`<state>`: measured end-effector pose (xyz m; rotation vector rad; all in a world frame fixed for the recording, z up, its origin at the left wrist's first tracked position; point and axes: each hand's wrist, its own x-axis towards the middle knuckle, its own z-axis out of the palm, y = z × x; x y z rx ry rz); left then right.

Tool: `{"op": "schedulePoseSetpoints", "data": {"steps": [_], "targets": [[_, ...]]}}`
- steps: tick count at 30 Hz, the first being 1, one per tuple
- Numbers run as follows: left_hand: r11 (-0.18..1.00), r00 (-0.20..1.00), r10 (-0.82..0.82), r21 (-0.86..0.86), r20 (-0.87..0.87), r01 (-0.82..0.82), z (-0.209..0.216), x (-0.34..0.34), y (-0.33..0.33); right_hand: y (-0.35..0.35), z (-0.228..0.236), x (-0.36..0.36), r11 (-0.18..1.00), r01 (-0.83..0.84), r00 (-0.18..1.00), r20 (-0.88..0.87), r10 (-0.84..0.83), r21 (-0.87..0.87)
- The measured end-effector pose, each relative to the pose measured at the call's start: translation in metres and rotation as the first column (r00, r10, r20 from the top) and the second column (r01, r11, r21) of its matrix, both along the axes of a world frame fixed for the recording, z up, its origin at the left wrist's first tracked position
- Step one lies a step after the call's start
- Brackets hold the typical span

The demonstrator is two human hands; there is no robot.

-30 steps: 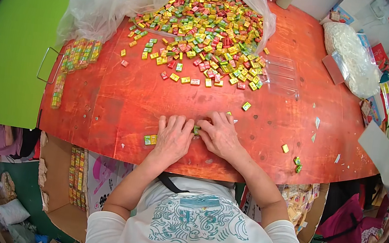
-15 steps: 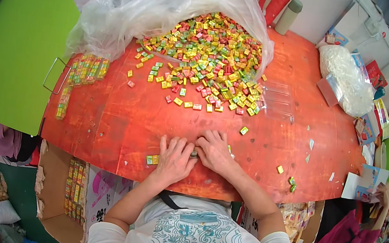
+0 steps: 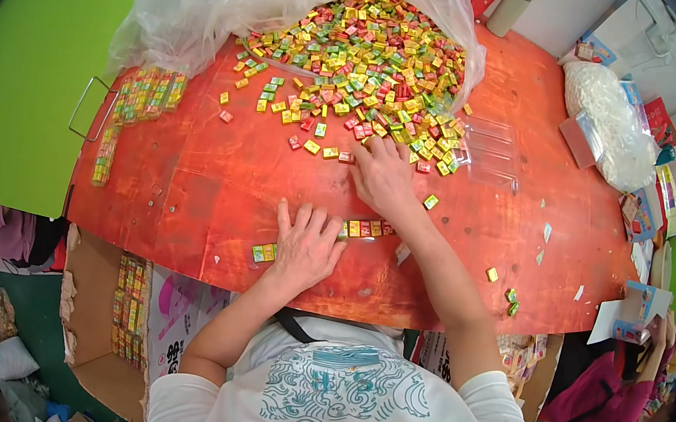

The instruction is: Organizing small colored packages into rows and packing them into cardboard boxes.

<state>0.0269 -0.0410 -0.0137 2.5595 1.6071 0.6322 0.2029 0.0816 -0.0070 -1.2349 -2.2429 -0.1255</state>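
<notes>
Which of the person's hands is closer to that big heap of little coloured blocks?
The right hand, which touches the near edge of the heap of small coloured blocks. The left hand lies flat nearer the body, beside a short row of blocks.

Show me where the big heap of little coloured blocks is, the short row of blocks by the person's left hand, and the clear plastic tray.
heap of coloured blocks (image 3: 366, 61), head view, middle of the pile.
row of blocks (image 3: 365, 228), head view, centre of the row.
clear plastic tray (image 3: 491, 150), head view, its flat middle.
</notes>
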Motion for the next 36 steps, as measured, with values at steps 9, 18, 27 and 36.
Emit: {"op": "schedulePoseSetpoints", "data": {"steps": [9,18,27,36], "targets": [[0.999,0.999,-0.016,0.027,-0.033,0.017,-0.001,0.0,-0.001,0.003,-0.004,0.008,0.999,-0.015,0.994,0.105,0.011,0.029],[0.983,0.979,-0.104,0.13,-0.174,0.127,-0.004,-0.004,0.003,-0.091,0.006,0.081,0.948,0.208,0.958,-0.145,-0.247,-0.242],[0.968,0.967,-0.25,0.003,-0.05,0.251,0.013,0.025,0.01,-0.132,-0.011,0.076,0.884,0.341,0.9,-0.161,-0.406,-0.32],[0.913,0.921,-0.389,-0.127,0.018,0.388,-0.018,0.048,0.033,-0.128,-0.017,0.076,0.887,0.327,0.875,-0.251,-0.414,-0.325]]}}
